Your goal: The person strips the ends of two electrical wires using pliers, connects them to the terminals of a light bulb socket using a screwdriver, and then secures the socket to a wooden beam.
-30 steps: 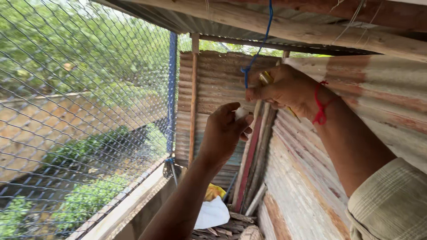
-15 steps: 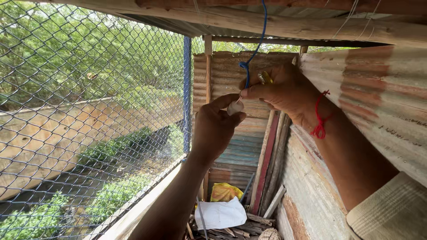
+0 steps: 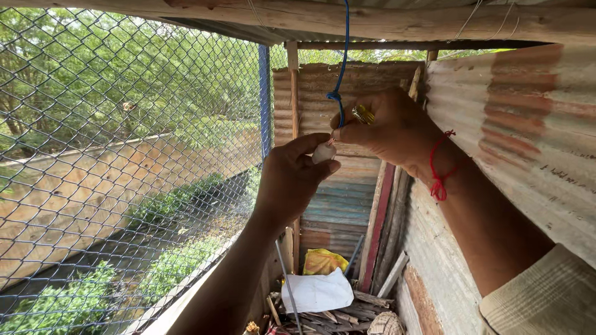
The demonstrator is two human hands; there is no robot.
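1. Left hand [image 3: 292,183] pinches small pale object [image 3: 323,152], possibly a socket.
2. Right hand [image 3: 388,130] grips blue cord [image 3: 341,74] at its knot.
3. Chain-link mesh [image 3: 124,155] left; corrugated sheet wall [image 3: 528,124] right.

Lit by soft daylight pouring in through the chain-link mesh [image 3: 124,155] on the left. Bright and slightly washed outside, dimmer toward the cluttered floor below. Sharp throughout, no glare.

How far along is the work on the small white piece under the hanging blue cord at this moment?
Done: the blue cord hangs from the roof beam with a knot at its lower end. In hand: the left hand pinches the small white piece just below the knot, and the right hand grips there. Left: whether it is attached cannot be told.
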